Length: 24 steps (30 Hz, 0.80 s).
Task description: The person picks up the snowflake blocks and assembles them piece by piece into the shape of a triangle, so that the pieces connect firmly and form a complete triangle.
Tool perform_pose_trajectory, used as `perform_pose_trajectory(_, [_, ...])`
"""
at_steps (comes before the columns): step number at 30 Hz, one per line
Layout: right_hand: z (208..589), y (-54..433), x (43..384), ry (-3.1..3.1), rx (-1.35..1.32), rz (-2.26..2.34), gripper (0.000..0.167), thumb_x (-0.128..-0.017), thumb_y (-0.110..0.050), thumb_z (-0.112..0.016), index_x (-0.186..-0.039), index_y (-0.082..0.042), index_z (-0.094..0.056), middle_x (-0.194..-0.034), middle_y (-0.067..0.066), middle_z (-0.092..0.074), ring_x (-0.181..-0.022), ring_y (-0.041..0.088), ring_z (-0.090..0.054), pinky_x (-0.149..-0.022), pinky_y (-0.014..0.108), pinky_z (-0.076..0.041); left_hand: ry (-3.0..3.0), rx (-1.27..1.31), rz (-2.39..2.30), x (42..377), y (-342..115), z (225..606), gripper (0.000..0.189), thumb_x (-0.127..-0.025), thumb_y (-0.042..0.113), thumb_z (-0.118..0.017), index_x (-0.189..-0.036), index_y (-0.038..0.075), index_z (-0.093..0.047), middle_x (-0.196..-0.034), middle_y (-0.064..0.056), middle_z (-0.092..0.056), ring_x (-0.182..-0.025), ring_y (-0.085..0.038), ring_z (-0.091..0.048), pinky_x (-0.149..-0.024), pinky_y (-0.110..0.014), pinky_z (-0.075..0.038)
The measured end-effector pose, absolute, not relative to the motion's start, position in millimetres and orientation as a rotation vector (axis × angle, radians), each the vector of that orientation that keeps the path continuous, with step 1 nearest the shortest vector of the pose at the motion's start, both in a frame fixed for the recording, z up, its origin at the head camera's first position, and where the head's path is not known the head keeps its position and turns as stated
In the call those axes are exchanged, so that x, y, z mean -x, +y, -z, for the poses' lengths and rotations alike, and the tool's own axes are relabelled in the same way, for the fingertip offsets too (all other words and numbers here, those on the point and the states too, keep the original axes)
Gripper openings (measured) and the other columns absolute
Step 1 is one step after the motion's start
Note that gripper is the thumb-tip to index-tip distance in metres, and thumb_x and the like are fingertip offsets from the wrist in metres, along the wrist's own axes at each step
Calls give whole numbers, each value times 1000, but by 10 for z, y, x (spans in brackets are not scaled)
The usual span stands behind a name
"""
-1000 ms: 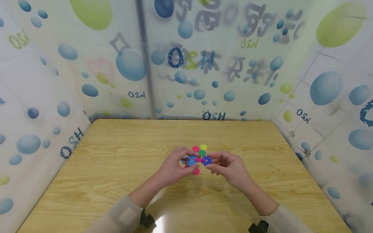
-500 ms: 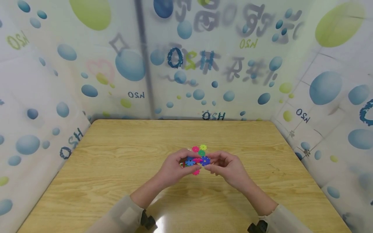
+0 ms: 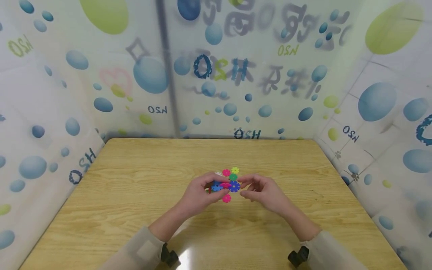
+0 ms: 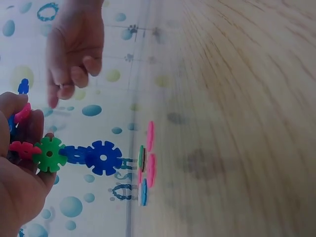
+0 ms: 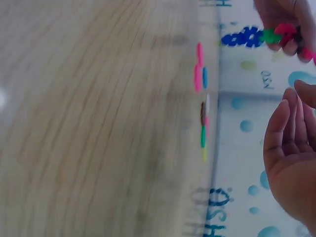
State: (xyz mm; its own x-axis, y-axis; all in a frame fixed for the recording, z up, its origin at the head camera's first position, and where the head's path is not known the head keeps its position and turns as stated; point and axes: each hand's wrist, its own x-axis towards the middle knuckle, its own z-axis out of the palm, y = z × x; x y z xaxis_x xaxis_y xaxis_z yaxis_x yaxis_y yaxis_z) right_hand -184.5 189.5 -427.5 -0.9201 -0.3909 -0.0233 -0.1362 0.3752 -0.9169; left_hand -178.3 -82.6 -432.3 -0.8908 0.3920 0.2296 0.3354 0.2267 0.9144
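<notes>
My left hand point(image 3: 199, 193) grips a joined chain of notched snowflake discs above the table. From it a dark blue disc point(image 3: 234, 186) juts out beside a pink disc point(image 3: 225, 185) and a lighter blue disc point(image 3: 216, 186). In the left wrist view a green disc point(image 4: 50, 154) sits against the fingers, with blue discs point(image 4: 103, 158) beyond it; the fingers hide part of the chain. To the right of the chain hovers my right hand point(image 3: 264, 191), fingers bent loosely, nothing between them. A small gap parts its fingertips from the dark blue disc.
Loose snowflake discs lie on the wooden table point(image 3: 152, 172) just behind and below the hands: a yellow one point(image 3: 235, 170), a green one point(image 3: 233, 177), a pink one point(image 3: 226, 172) and several more. A patterned curtain point(image 3: 216, 105) rises at the table's far edge.
The dark blue end disc has moved left with the chain in my left hand. My right hand's fingertips, formerly at that disc, now stand apart from it.
</notes>
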Motion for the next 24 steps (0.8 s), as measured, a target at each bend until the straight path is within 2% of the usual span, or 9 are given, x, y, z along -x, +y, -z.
perform_pose_trajectory(4, [4381,1965,2021,2411,395,1514,37,-104,-24,-78,-137,-9,-72,-121,11,-74,-99,38,-69,-79,40,-63,2412,-690,-1783,1778,-837,4315,23,-100,21,-83,-123,21,-81,-118,-1,-77,-96,-18,-68,-80,-24,-61])
perform_pose_trajectory(8, [4480,1997,2212,2427,330,1484,36,-104,-22,-77,-137,-8,-73,-122,10,-75,-101,31,-70,-83,40,-62,2410,-681,-1782,1781,-841,4315,24,-100,22,-84,-124,21,-81,-120,-1,-77,-99,-18,-69,-83,-24,-61])
perform_pose_trajectory(14, [4549,1976,2469,2484,277,1380,30,-105,-26,-75,-133,-13,-75,-122,8,-75,-101,21,-68,-84,36,-60,2387,-666,-1795,1782,-848,4308,23,-100,21,-83,-123,20,-80,-122,-2,-77,-100,-18,-70,-83,-24,-61])
perform_pose_trajectory(19, [4582,1934,2676,2501,278,1260,27,-105,-29,-75,-130,-21,-77,-121,6,-73,-100,24,-66,-84,35,-59,2386,-657,-1801,1782,-853,4292,23,-100,20,-84,-122,20,-80,-123,-3,-77,-100,-19,-70,-84,-23,-62])
perform_pose_trajectory(24, [4643,1924,2847,2492,334,1186,31,-106,-25,-73,-137,-21,-74,-128,8,-70,-109,26,-64,-92,37,-59,2378,-643,-1806,1780,-853,4275,23,-99,20,-84,-122,19,-80,-124,-4,-77,-102,-19,-70,-85,-23,-62])
